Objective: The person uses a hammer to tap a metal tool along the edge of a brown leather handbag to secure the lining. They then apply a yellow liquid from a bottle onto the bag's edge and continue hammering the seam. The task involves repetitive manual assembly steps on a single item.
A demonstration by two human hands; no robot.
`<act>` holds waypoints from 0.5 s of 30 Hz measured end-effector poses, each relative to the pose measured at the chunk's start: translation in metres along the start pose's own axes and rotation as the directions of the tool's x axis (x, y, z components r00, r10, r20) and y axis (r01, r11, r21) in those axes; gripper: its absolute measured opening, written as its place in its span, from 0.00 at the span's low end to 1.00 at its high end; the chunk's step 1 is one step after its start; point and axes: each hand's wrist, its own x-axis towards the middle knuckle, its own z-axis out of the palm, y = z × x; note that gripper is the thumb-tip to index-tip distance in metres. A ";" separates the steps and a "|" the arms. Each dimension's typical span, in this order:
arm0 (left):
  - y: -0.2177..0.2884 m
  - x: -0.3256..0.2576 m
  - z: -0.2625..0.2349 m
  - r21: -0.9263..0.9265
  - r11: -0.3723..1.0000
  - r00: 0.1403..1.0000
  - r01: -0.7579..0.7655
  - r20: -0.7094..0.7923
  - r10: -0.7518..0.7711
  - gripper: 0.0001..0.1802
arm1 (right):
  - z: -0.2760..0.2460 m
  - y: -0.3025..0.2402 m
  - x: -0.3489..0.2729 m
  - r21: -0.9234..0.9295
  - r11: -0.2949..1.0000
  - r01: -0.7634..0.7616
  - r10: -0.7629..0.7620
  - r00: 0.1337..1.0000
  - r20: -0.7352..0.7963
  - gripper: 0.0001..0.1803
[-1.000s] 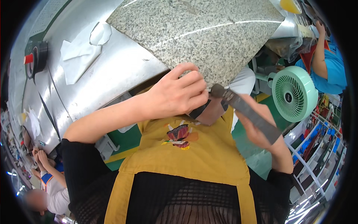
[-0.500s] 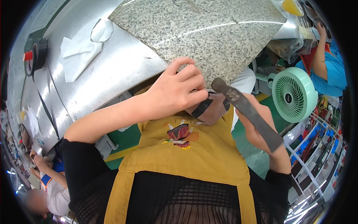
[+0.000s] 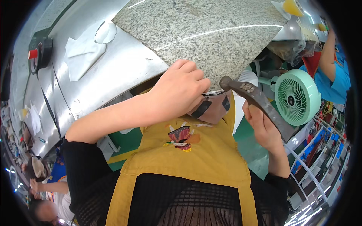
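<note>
2 hands busy: left pinches a striped pouch, right grips a dark metal tool.

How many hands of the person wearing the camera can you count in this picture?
2. The left hand pinches a small dark-striped piece at the speckled granite slab's edge; the right hand grips a dark metal hammer beside it.

My one camera sits on my head and looks steeply down, close over my chest and apron. The stone table fills the upper frame; edges bend toward the dark round rim.
</note>
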 end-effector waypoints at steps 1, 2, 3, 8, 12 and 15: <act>0.002 0.003 -0.003 -0.071 0.997 0.999 0.032 0.024 -0.030 0.07 | -0.003 0.004 -0.003 0.037 0.999 -0.015 0.015 1.000 -0.013 0.13; 0.005 0.006 -0.005 -0.141 0.988 0.997 0.065 0.053 -0.058 0.07 | -0.005 0.007 -0.006 0.077 0.997 -0.031 0.033 0.999 -0.026 0.12; 0.007 0.008 -0.006 -0.210 0.973 0.993 0.100 0.085 -0.084 0.07 | -0.005 0.008 -0.007 0.081 0.997 -0.008 0.012 0.999 -0.050 0.12; 0.017 0.025 0.011 -0.312 0.935 0.981 0.169 -0.041 -0.191 0.06 | -0.009 0.020 -0.009 0.040 0.999 0.009 -0.008 0.999 -0.039 0.12; 0.016 0.019 0.018 -0.210 0.962 0.976 0.175 -0.091 -0.197 0.04 | -0.005 0.016 0.001 -0.161 0.976 0.149 -0.156 0.987 -0.034 0.14; 0.013 0.015 0.014 -0.306 0.943 0.979 0.132 -0.109 -0.172 0.07 | 0.002 0.017 0.002 -0.165 0.968 0.190 -0.204 0.977 -0.069 0.10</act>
